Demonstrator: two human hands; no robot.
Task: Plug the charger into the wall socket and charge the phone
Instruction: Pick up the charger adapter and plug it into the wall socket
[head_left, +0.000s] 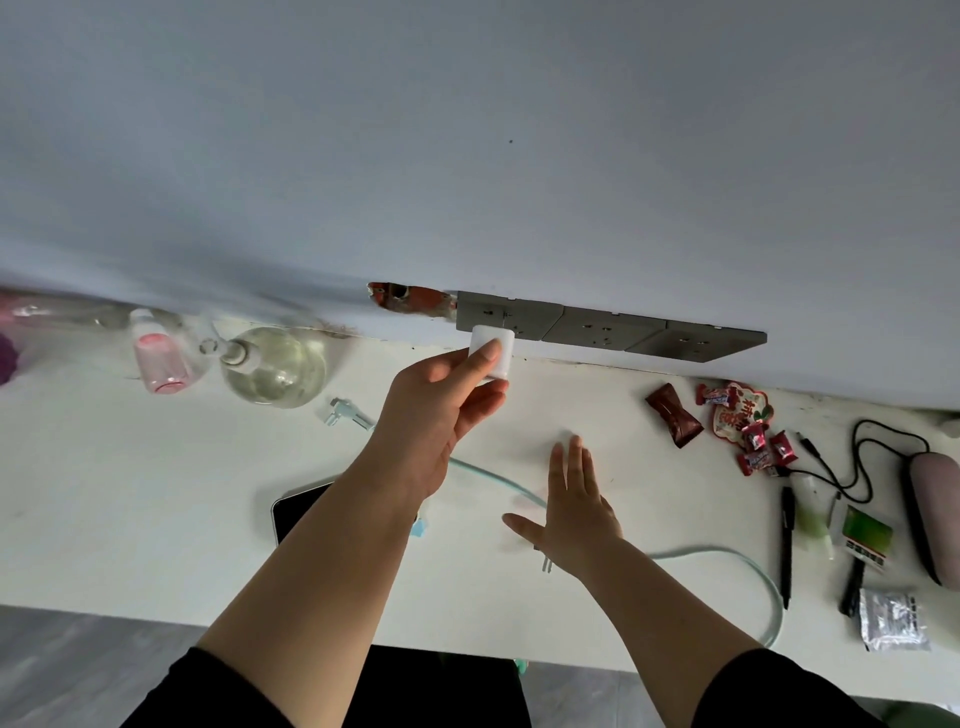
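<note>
White charger (492, 357) is being held right at the leftmost grey wall socket (506, 316), its far face touching or just about touching the plate; can't tell if the prongs are seated. Left hand (441, 410) is pinching it, thumb on the near face and fingers wrapping underneath, closed on the block. Charger is looking like a small rigid plastic cube, light, smooth and a bit slippery, so gripping it across the flat sides near the back end is seeming best, keeping fingertips clear of the prong face and pushing straight in. Right hand (569, 506) is hovering open and flat over the surface (156, 493), fingers spread, gripping nothing, slightly blurred. Pale teal cable (748, 564) is running under that hand and looping off the front edge; it is soft and floppy, better taken at the stiff connector end than mid-length. Phone (298, 512) is lying dark screen up just beside the left forearm, partly hidden by it, not visibly connected. Two more socket plates (649, 335) are sitting to the right on the wall. A hole in the wall (408, 297) is showing just left of the sockets. Glass bottle (272, 366) and pink bottle (158, 358) are lying to the left; candy wrappers (727, 421), a black pen (787, 540) and a black cord (878, 447) are well apart on the right.
</note>
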